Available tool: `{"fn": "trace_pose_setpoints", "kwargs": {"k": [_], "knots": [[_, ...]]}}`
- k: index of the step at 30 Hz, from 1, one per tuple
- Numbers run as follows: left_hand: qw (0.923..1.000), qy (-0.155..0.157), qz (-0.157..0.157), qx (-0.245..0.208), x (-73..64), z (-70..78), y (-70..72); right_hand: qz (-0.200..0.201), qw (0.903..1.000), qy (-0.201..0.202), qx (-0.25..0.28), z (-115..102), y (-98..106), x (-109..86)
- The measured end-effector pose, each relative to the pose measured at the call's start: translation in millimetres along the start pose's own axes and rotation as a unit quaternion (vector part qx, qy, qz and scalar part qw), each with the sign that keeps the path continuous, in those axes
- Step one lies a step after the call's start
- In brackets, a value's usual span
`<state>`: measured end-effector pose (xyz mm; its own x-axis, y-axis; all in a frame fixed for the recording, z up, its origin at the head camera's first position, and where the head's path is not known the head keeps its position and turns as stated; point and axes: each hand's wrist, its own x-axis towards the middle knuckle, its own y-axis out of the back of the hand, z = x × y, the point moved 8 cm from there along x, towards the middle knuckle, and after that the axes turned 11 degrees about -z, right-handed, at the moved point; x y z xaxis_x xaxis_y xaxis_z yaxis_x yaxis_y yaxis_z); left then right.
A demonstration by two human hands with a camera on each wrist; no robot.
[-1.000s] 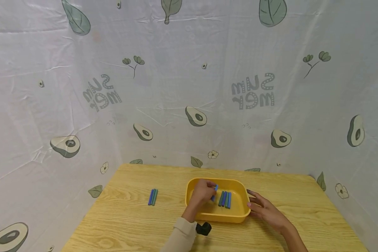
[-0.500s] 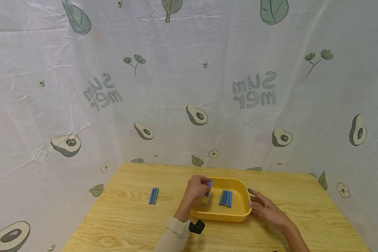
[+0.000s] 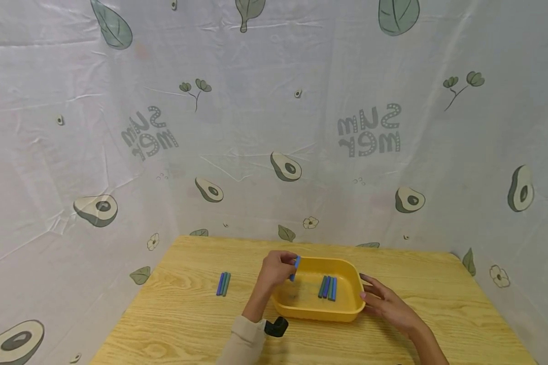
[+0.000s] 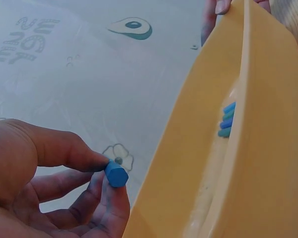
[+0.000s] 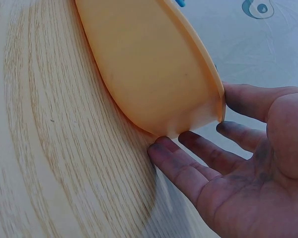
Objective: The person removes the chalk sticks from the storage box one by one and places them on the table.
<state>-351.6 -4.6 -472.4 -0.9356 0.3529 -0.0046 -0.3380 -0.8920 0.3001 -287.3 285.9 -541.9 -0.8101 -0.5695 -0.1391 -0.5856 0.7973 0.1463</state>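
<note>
My left hand pinches a blue pastel stick between thumb and fingertips, above the left end of a yellow plastic tray. In the left wrist view the stick's flat, many-sided end faces the camera. My right hand holds the tray's right end. In the right wrist view its fingertips touch the outer wall and rim, with dark smudges on them. Inside the tray several green and blue pastel sticks lie side by side, right of the middle.
On the table, left of the tray, three more pastel sticks, blue-violet and green, lie together. A pale curtain printed with avocados and leaves stands behind the table and along its sides. A black strap mount is on my left wrist.
My left hand has lifted the blue pastel stick from beside the row in the tray and carried it left and up to the tray's left end. The right hand stays at the tray.
</note>
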Motion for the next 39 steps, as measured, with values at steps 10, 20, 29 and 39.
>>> {"fn": "trace_pose_setpoints", "kwargs": {"k": [10,20,29,39], "knots": [[0.9999,0.003,0.005,-0.012,-3.2,-6.4,17.2,-0.002,1.0000,0.005,0.001,-4,1,-0.8],[0.9993,0.018,0.034,0.004,-6.5,-15.7,37.5,0.000,1.0000,0.005,-0.001,-5,3,-2.6],[0.9984,0.024,0.051,-0.001,-14.0,-35.1,56.1,0.003,1.0000,0.001,0.000,0,3,-3.1],[0.9975,0.025,0.067,-0.001,-23.7,-55.6,84.1,-0.005,0.9999,0.009,0.000,-1,2,0.0]]}}
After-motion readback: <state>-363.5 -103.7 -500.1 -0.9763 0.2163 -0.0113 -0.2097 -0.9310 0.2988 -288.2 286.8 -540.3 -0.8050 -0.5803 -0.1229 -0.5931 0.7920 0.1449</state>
